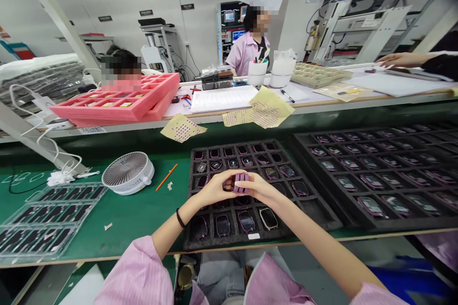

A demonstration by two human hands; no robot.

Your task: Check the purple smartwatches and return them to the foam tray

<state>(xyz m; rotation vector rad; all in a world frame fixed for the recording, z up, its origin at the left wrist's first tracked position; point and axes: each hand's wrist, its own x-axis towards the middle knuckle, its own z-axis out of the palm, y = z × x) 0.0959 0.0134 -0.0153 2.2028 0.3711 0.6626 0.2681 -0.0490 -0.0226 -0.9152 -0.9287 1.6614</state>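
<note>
My left hand [214, 188] and my right hand [259, 189] meet over a black foam tray [315, 214], pinching a small purple device [241, 183] between their fingertips. My fingers hide much of it, and it looks like a watch body. The tray's pockets hold rectangular watch-like devices, most with purple rims. One silver-rimmed device [268, 218] lies just below my right hand. A black band circles my left wrist.
A second black foam tray [393, 219] lies to the right. On the left are a white fan [128, 172], an orange pencil [166, 177] and a transparent tray [50, 219]. Beyond stand a pink foam tray [118, 105], yellow perforated sheets [268, 107], a co-worker [246, 52] and another person's hand [400, 59].
</note>
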